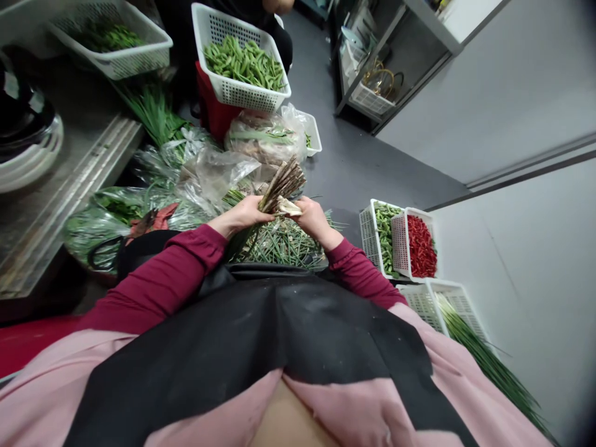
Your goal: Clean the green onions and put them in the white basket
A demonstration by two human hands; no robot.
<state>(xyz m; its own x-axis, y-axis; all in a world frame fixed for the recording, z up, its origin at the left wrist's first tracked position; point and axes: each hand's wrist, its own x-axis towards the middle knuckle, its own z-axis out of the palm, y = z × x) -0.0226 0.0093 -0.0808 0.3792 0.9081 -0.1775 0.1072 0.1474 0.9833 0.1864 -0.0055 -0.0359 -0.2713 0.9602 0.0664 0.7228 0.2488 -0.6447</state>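
Observation:
My left hand (246, 213) is wrapped round a bundle of green onions (281, 181) near its pale root ends, which point up and away from me. My right hand (311, 215) is closed on the same bundle from the right, fingers pinching a pale outer layer at the root end. The green leaves of the bundle hang down towards my lap. Below the hands lies a heap of more green onions (284, 243).
Another person sits opposite behind a white basket of green pods (242, 62). Plastic bags of greens (186, 167) crowd the left by a steel counter (56, 186). White baskets of green and red chillies (405, 242) and of green onions (460, 316) stand at right.

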